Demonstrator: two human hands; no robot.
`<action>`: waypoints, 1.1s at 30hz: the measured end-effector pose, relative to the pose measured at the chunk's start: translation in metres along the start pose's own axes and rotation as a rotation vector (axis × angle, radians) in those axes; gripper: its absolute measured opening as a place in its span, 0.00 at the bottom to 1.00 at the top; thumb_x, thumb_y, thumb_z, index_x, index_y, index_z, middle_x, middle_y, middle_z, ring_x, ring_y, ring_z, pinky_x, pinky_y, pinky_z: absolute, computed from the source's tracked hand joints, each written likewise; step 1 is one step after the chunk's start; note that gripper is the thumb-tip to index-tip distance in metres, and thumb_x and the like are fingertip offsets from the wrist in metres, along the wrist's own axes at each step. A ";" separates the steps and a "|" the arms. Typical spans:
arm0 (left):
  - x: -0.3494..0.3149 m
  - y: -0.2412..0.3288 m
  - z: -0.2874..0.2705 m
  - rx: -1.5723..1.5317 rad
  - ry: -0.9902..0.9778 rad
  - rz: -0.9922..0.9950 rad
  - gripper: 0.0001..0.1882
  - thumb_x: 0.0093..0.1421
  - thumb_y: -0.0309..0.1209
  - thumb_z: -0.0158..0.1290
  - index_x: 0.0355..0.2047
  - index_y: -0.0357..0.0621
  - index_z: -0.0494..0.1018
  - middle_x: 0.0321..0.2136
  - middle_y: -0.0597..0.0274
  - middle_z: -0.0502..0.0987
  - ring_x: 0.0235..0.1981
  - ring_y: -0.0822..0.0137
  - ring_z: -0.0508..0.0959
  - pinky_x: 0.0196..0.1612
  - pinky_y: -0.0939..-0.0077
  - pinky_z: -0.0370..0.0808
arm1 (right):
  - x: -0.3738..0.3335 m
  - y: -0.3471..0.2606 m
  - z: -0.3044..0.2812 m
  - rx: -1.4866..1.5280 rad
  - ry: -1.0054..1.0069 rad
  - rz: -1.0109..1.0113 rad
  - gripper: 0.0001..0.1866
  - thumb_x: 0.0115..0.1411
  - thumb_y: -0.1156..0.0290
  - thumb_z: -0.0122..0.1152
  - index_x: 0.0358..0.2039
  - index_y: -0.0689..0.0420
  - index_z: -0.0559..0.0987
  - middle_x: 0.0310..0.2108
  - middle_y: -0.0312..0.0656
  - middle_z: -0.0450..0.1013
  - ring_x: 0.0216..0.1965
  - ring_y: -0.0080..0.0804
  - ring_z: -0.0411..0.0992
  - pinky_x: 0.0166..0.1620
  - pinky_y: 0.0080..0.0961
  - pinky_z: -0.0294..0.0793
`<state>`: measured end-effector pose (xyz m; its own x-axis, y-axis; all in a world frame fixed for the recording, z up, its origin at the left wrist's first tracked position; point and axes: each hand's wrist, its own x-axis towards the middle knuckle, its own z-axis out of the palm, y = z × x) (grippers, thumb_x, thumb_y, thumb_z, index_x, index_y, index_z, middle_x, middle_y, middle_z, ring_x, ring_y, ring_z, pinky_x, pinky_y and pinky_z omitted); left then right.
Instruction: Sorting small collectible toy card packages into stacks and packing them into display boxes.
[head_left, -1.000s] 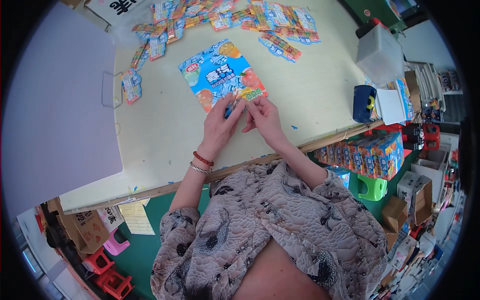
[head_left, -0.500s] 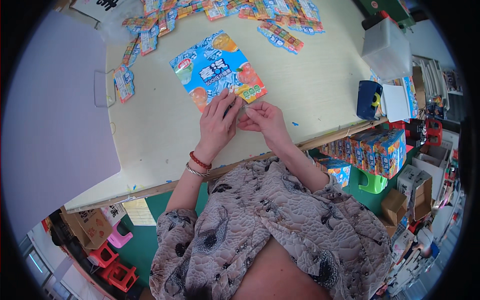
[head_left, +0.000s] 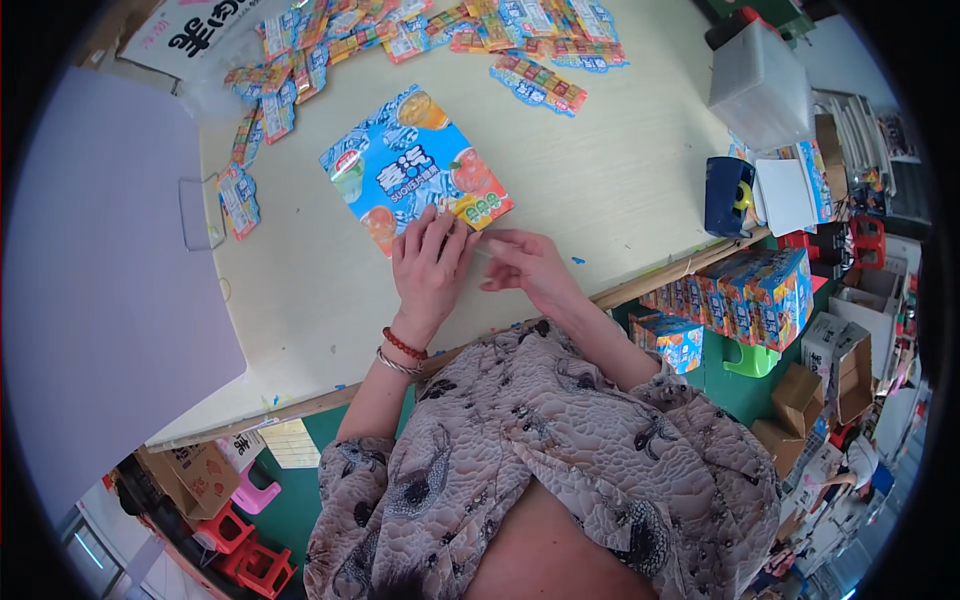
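Observation:
A blue printed carton (head_left: 388, 185) with pictures of fruit drinks lies on the pale table, slightly turned. My left hand (head_left: 430, 268) rests on its near edge, fingers stretched over the top face and a little apart; a red bead bracelet and a pale bangle circle that wrist. Just off the carton's near right corner, my right hand (head_left: 532, 272) has its fingers bent inward and its fingertips close to my left hand. Whatever those fingertips may pinch is too small to make out.
Several small candy packs (head_left: 540, 84) lie scattered along the table's far side. A dark blue tape dispenser (head_left: 728, 197) and a translucent plastic bin (head_left: 762, 85) stand at the right. Filled cartons (head_left: 755, 298) are stacked below the right edge. A grey-violet panel (head_left: 110, 260) covers the left.
The whole view has shifted slightly, with the carton appearing lower and more to the left. My right fingertips have drawn a little away from the carton's near edge. My left hand stays on the carton.

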<state>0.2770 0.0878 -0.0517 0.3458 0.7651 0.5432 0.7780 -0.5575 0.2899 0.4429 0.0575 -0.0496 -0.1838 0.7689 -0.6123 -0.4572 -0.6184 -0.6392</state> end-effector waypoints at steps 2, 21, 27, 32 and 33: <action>-0.001 0.002 0.001 -0.008 -0.015 0.017 0.14 0.50 0.32 0.64 0.38 0.46 0.77 0.41 0.67 0.76 0.47 0.61 0.75 0.46 0.67 0.67 | -0.003 0.001 -0.025 0.031 0.130 -0.060 0.12 0.65 0.69 0.52 0.45 0.63 0.74 0.24 0.36 0.72 0.23 0.21 0.71 0.31 0.23 0.77; -0.031 -0.011 -0.011 -1.025 0.073 -0.840 0.33 0.68 0.35 0.42 0.69 0.43 0.42 0.67 0.59 0.47 0.67 0.61 0.50 0.67 0.62 0.50 | 0.064 -0.057 -0.006 -0.766 -0.155 -0.304 0.41 0.52 0.38 0.60 0.55 0.59 0.72 0.47 0.44 0.73 0.46 0.34 0.71 0.48 0.29 0.71; -0.037 0.073 -0.030 -1.012 -0.156 -0.601 0.33 0.68 0.30 0.38 0.69 0.42 0.38 0.67 0.54 0.46 0.68 0.60 0.48 0.67 0.64 0.49 | -0.049 -0.051 -0.083 -0.286 -0.115 -0.584 0.49 0.49 0.55 0.69 0.65 0.59 0.54 0.57 0.48 0.64 0.58 0.36 0.63 0.58 0.35 0.66; 0.004 0.120 -0.047 -1.003 -0.443 0.316 0.40 0.55 0.30 0.58 0.66 0.40 0.53 0.66 0.42 0.50 0.67 0.49 0.53 0.66 0.59 0.52 | -0.181 0.004 -0.201 0.142 0.199 -0.753 0.48 0.49 0.66 0.67 0.66 0.61 0.50 0.59 0.49 0.62 0.59 0.44 0.64 0.62 0.42 0.64; 0.005 0.119 -0.043 -1.013 -0.447 0.330 0.40 0.55 0.30 0.58 0.66 0.40 0.53 0.66 0.42 0.50 0.67 0.49 0.53 0.66 0.59 0.52 | -0.210 0.028 -0.223 0.187 0.263 -0.763 0.48 0.49 0.65 0.69 0.65 0.61 0.51 0.59 0.49 0.62 0.59 0.45 0.65 0.62 0.42 0.65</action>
<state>0.3489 0.0111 0.0195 0.7664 0.4670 0.4411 -0.0921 -0.5997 0.7949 0.6623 -0.1575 -0.0423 0.4346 0.8888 -0.1455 -0.5154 0.1129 -0.8495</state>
